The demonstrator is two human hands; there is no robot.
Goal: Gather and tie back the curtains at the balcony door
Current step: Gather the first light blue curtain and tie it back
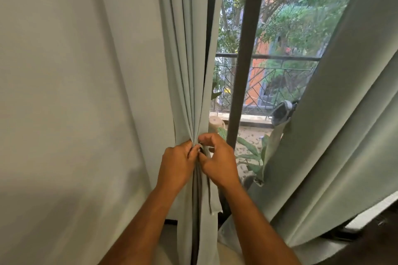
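Pale-green left curtain [189, 60] gathered at the balcony door.
Left hand [175, 165] pinched the bunched pleats; right hand [217, 163], just beside, gripped a tie-back [206, 153], which likely needed fastening next.

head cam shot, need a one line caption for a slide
Both hands, left hand and right hand, pinch the gathered left curtain at the balcony door.

- A home, at a balcony door: long pale green fabric curtains [185, 49] hang in folds right above the two hands [178, 163].
- Beyond the hands, a dark metal door frame [241, 71] and a black metal balcony railing [280, 56].
- Leafy potted plants [252, 153] just right of the hands; trees and an orange brick building [256, 84] far behind.
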